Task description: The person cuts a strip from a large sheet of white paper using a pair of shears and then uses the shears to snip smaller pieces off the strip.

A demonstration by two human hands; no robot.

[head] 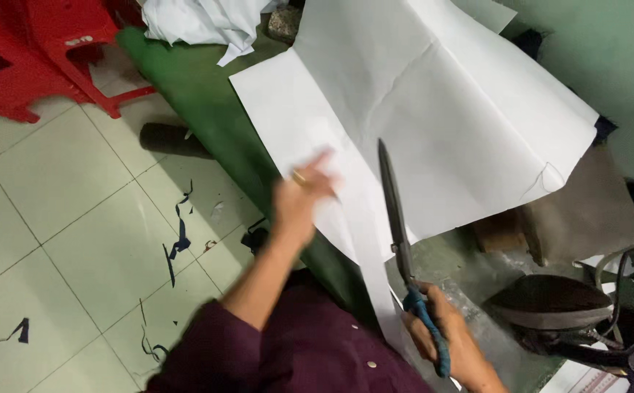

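A large white sheet of paper [440, 102] lies spread over a green-covered table [208, 109]. My right hand [448, 338] grips long scissors [398, 225] with blue-wrapped handles, the blades closed and pointing away from me along a cut in the sheet. A narrow cut strip of the paper [375, 276] hangs down toward me beside the scissors. My left hand [298, 196] is blurred and rests on the left part of the sheet, with a ring on one finger; whether it pinches the paper I cannot tell.
A dark clothes iron [557, 306] with a cord sits at the right. Brown paper [586, 211] lies under the sheet's right edge. A red plastic chair [48, 51] stands on the tiled floor at top left, and dark fabric scraps [178, 233] litter the tiles.
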